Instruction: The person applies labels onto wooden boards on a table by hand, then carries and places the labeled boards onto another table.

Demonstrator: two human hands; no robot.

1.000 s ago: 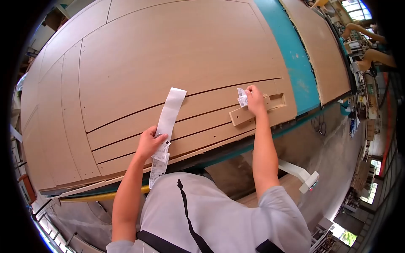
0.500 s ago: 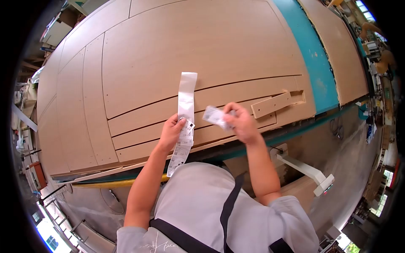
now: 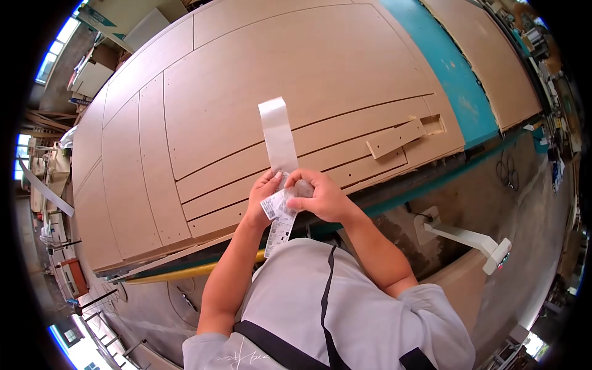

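Note:
A long label strip (image 3: 279, 139), blank white at its upper end and printed at its lower end, hangs across the front of a cut wooden sheet (image 3: 296, 68). My left hand (image 3: 265, 194) grips the strip at its middle, fingers closed. Right beside it, my right hand (image 3: 317, 196) pinches some crumpled printed labels (image 3: 272, 205) over the strip; the two hands nearly touch. Fingers and overlapping paper hide where the pieces meet. A loose wooden piece (image 3: 396, 138) with small holes lies tilted on the sheet, near a rectangular cutout.
A teal strip (image 3: 453, 80) of the machine bed separates the sheet from another board (image 3: 487, 61). A white arm with a small box (image 3: 495, 256) juts out below the front edge at right. Cables (image 3: 507, 171) lie on the floor.
My right hand has left the loose wooden piece and come left to the strip with its labels. My left hand still holds the strip, and the view has shifted.

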